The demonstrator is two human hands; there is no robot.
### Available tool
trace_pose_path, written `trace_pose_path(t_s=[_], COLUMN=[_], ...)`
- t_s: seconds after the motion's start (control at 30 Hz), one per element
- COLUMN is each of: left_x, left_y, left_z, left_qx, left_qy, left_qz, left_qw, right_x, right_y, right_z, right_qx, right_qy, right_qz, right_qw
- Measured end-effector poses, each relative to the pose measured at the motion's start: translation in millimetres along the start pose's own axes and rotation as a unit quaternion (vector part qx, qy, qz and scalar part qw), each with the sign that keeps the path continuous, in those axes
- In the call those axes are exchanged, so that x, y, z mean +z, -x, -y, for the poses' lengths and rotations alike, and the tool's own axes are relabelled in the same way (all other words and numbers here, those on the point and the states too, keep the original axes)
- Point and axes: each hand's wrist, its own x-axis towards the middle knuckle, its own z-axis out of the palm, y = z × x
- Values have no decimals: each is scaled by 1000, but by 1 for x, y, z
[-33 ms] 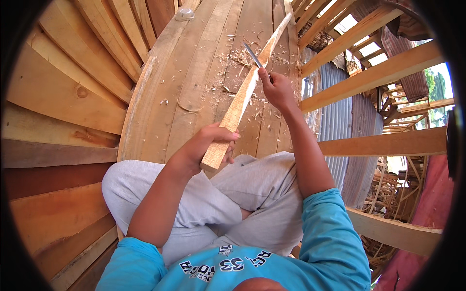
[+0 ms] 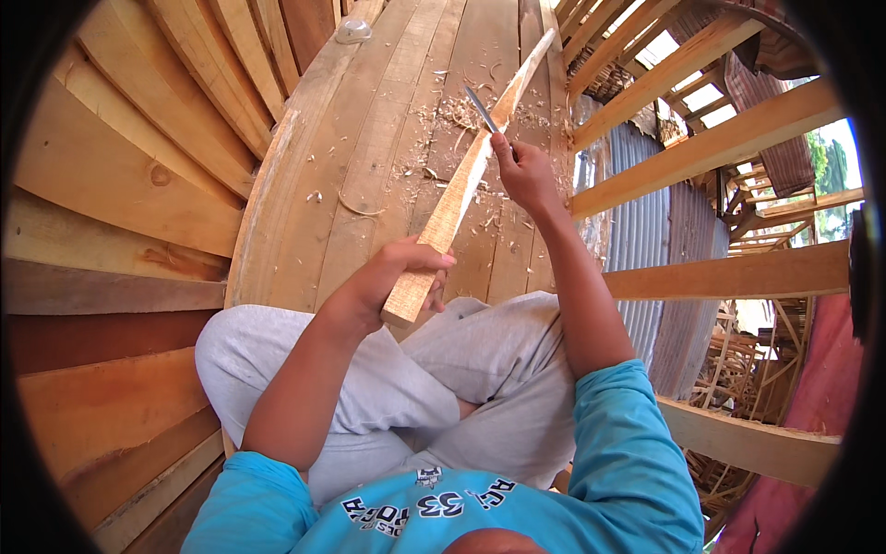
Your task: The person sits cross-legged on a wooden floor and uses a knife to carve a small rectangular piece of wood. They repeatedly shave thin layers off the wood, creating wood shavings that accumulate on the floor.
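Note:
A long, squared wooden stick (image 2: 449, 205) slants away from me, its thick end near my lap and its thinner, pale end far off over the plank floor. My left hand (image 2: 411, 272) is wrapped round the thick end. In my right hand (image 2: 528, 174) is a knife (image 2: 481, 108), its handle mostly hidden by the fingers. The blade points up and to the left and lies across the stick about midway along its length, touching it as far as I can tell. Pale freshly cut wood shows along the stick's right side.
Curled wood shavings (image 2: 454, 118) are scattered over the planks (image 2: 369, 157). A small clear container (image 2: 353, 31) stands at the far left. Upright boards (image 2: 120, 175) wall the left side; wooden rails (image 2: 729, 270) run along the right, with corrugated metal sheets (image 2: 639, 198) beyond them.

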Motion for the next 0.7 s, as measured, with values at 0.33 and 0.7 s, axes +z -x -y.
trace_pose_path(t_s=[0.33,0.7], left_x=[-10,1], left_y=[-9,-8], left_z=[12,12], left_qx=[-41,-34], left_qy=[6,-1], left_qz=[-1,25], left_qw=[999,999], right_x=[-8,-30], right_y=[11,4], right_z=[20,2], right_qx=[187,297], right_qy=[-308,-503], right_qz=[153,323], right_qw=[920,744])
